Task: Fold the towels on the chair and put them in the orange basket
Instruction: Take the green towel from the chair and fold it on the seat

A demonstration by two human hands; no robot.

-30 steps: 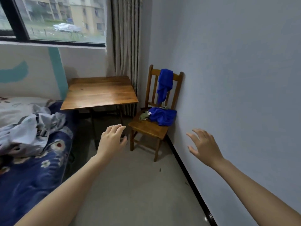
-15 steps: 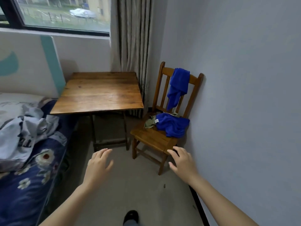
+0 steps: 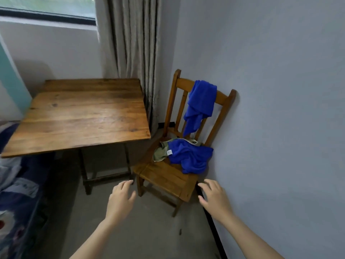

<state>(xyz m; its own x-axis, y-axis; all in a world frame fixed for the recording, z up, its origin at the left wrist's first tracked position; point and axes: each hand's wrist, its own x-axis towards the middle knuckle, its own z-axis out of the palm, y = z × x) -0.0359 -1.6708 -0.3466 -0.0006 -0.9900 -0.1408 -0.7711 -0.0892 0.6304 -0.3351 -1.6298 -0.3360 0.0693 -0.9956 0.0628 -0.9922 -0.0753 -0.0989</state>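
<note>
While both the left hand (image 3: 121, 199) and right hand (image 3: 214, 198) hover empty with fingers spread at lower centre, better take the crumpled blue towel (image 3: 190, 156) on the chair (image 3: 168, 176) seat, centre-right, by its corners.

Blue towels (image 3: 189, 156) on wooden chair (image 3: 168, 176), two empty hands (image 3: 120, 200) nearby.

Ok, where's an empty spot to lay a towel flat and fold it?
The whole table top is bare wood, from the curtain side to the bed side. The front of the chair seat is bare too. The back of the seat is crowded: a crumpled blue towel lies over a green cloth, and a hanging towel drapes the backrest.
</note>
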